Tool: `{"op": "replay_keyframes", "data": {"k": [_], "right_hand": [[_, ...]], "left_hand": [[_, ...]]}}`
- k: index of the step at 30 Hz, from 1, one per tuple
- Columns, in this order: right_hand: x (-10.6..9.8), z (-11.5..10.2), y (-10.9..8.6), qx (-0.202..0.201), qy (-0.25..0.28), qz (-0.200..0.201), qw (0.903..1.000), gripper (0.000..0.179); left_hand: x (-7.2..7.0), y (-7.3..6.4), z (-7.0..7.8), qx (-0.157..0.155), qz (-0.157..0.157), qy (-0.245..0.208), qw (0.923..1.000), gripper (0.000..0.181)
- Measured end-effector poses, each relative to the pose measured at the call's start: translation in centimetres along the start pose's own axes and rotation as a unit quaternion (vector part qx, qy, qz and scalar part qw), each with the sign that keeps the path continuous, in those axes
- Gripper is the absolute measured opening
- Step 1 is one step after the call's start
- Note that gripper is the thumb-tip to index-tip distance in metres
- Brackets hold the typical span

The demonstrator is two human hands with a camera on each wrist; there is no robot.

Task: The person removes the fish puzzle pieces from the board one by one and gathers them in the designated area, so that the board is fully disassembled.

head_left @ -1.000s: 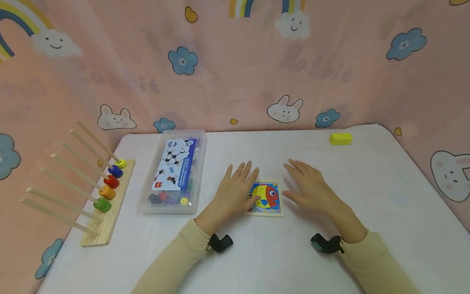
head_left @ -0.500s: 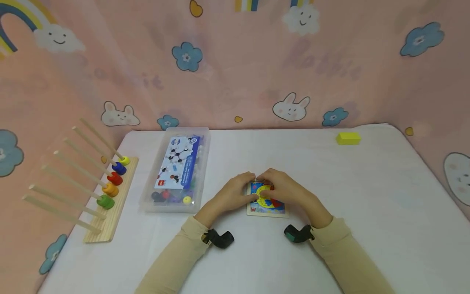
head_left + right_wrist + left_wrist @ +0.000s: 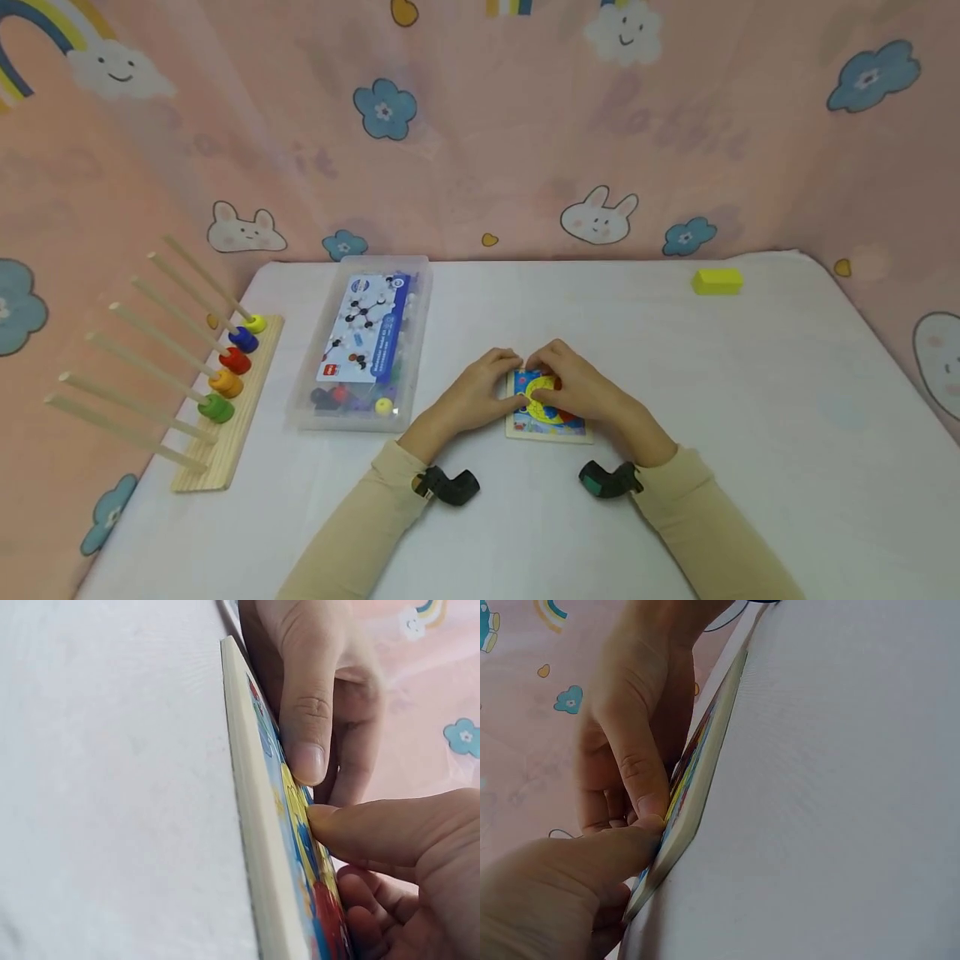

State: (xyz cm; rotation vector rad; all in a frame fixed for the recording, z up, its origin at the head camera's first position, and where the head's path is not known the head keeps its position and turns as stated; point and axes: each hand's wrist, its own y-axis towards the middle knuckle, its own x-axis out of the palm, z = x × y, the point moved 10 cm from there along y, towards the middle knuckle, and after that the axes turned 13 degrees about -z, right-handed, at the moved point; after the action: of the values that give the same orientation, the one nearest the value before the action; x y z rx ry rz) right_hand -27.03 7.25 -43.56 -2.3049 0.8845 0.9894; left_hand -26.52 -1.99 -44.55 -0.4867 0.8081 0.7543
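A square wooden puzzle (image 3: 546,427) with a bright yellow and red fish picture lies on the white table in front of the person. On its left side the left hand (image 3: 474,392) rests with thumb on the picture and fingers bent at the far edge. The right hand (image 3: 588,390) holds it likewise from the right, covering much of the red part. In the left wrist view the two thumb tips nearly meet on the face of the puzzle (image 3: 694,799). The right wrist view shows its pale wooden edge, with curled fingers of the right hand (image 3: 427,855) beside the far side.
Left of the hands lies a clear plastic case (image 3: 363,342) with a molecule-picture label and coloured balls inside. Further left stands a wooden peg rack (image 3: 247,400) with slanting-looking dowels and coloured rings. A yellow block (image 3: 717,282) sits at the back right.
Both hands, spread with straight fingers a second ago, have come together over the puzzle and bent round its far edge. The right hand moved left. Over the last half second they stay nearly still.
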Motion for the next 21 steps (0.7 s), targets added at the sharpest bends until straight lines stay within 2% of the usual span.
{"op": "replay_keyframes", "data": {"k": [7,13,21], "right_hand": [[-0.08,0.23,0.17,-0.005,0.044,0.007,0.999,0.031],[-0.1,0.48,0.23,0.007,0.086,0.016,0.9962,0.035],[-0.19,0.67,-0.16,0.033,0.097,0.052,0.9934,0.035]], "left_hand": [[-0.05,0.12,-0.09,-0.001,-0.003,0.001,1.0,0.061],[-0.05,0.12,-0.03,0.0,-0.001,0.0,1.0,0.061],[-0.15,-0.07,-0.05,0.005,0.003,0.001,1.0,0.061]]}}
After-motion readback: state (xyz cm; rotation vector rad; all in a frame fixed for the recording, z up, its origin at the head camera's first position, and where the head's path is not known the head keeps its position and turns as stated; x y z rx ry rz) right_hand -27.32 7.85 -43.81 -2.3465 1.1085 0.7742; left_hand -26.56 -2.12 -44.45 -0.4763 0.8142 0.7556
